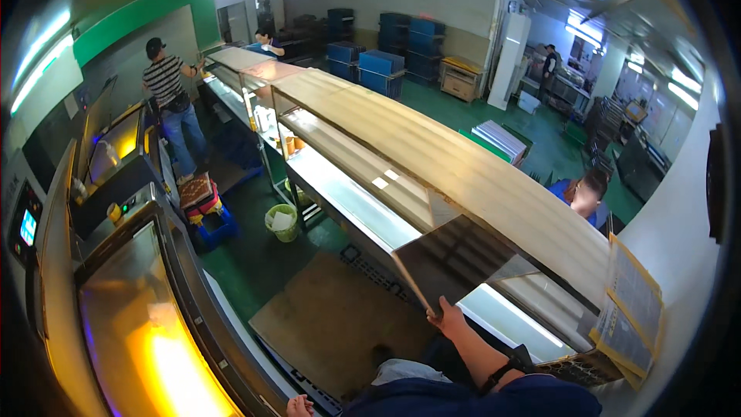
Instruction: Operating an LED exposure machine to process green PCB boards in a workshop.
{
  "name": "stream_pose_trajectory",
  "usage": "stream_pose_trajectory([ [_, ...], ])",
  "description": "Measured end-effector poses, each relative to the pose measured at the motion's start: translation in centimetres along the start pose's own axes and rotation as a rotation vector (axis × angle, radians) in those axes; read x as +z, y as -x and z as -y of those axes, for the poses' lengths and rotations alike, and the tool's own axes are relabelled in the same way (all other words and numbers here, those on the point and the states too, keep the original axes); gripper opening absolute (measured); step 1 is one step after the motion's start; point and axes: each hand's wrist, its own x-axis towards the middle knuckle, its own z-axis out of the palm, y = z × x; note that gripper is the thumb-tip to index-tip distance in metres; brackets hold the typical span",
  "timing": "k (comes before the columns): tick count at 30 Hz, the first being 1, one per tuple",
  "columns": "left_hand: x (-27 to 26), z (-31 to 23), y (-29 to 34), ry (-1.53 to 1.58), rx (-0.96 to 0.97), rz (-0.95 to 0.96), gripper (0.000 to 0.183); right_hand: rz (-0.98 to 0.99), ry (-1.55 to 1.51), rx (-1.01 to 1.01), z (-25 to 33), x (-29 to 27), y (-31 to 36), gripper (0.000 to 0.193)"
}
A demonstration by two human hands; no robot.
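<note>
A dark brown, flat rectangular panel (455, 259) with a thin pale edge is tilted over the lit bench. My right hand (445, 318) is closed on its near lower corner, thumb up along the edge; the fingers behind it are partly hidden. A dark band circles my right wrist. Only part of my left hand (299, 406) shows at the lower edge. Its fingers are loosely bent and somewhat apart, with nothing seen in them. It is nearest to the frame of a machine with a glowing yellow window (166, 324).
A long bench (347, 193) with a glowing white top and a pale upper shelf (432, 147) runs away to the far left. A green waste basket (282, 224) stands beside it. A brown mat (340, 316) covers the floor. Co-workers (174, 93) stand along the bench.
</note>
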Motion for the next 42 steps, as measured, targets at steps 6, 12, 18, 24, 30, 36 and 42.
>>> stream_pose_trajectory([
  [6,0.1,-2.5,3.6,0.114,-0.213,-0.006,0.019,-0.181,0.209,0.087,2.9,0.5,-7.0,0.058],
  [12,-0.6,5.5,3.5,-0.191,-0.339,0.083,0.031,0.257,0.443,0.084,-4.8,1.2,-1.9,0.043],
  [18,2.1,14.6,4.6,-0.263,-0.140,0.098,0.025,1.060,1.206,-0.483,-9.9,3.7,1.0,0.028],
  [24,5.4,8.7,4.7,-0.422,-0.226,0.559,0.033,0.791,0.712,0.302,-3.5,10.2,5.4,0.050],
  [30,6.2,7.0,2.5,-0.352,-0.202,0.618,0.034,0.822,0.579,0.080,-0.8,12.6,5.4,0.045],
  [36,8.2,4.5,0.1,-0.296,-0.231,0.802,0.034,0.843,0.504,0.102,3.0,13.1,5.7,0.044],
  [42,7.2,3.5,-1.4,-0.249,-0.246,0.924,0.034,0.776,0.295,-0.144,5.4,12.0,5.3,0.025],
])
